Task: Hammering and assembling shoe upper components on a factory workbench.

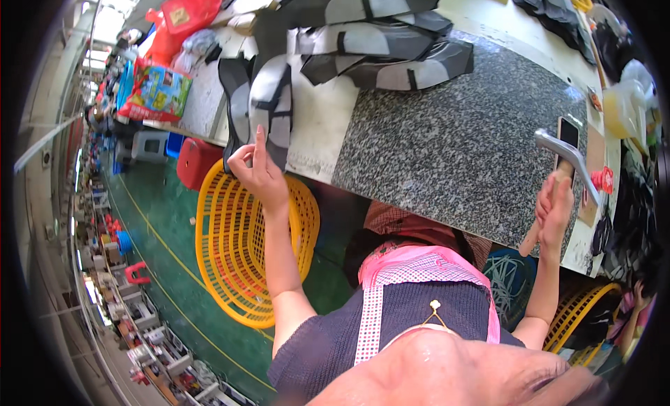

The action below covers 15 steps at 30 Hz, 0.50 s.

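In my right hand (555, 214) the fingers are clamped round the wooden handle of a hammer (574, 157), held at the right end of the speckled stone slab (447, 141); from my view its metal head overlaps a phone (569, 132). My left hand (262, 172) is at the near edge of the table (317, 120), index finger straight, the others curled; I cannot tell whether they pinch anything. That fingertip overlaps the grey-and-black pieces (240, 102) lying there, contact unclear to me. More sit in a pile (391, 46) across the slab's far edge. A yellow basket (201, 231) is below my left hand.
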Motion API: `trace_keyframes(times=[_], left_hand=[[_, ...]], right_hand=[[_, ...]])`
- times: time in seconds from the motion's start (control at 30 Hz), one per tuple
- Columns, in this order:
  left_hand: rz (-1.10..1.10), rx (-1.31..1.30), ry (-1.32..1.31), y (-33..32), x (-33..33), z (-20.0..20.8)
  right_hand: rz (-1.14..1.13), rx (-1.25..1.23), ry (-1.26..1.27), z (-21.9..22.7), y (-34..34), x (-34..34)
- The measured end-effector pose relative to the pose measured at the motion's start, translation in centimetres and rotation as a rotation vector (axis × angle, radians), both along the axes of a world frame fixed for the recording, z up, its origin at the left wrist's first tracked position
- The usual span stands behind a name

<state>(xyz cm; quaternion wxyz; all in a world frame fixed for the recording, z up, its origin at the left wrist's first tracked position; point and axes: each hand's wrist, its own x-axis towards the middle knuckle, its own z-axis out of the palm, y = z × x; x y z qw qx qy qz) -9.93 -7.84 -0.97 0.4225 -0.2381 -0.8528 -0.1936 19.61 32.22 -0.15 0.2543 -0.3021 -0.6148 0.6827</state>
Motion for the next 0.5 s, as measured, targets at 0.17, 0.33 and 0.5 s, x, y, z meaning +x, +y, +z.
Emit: trace_keyframes(times=[0.17,0.33,0.5], left_hand=[[0.302,-0.513,-0.337,-1.8,-3.4,-3.5],[-0.37,-0.134,-0.167,10.3,-7.0,3.7],[-0.544,-0.146,0.096,25.4,-13.5,11.0]], right_hand=[[0.145,0.045,-0.155,-2.3,1.6,-2.9],[0.18,0.321,-0.097,-2.6,2.0,-10.4],[0.16,0.582,0.033,-2.6,-0.1,-20.0]])
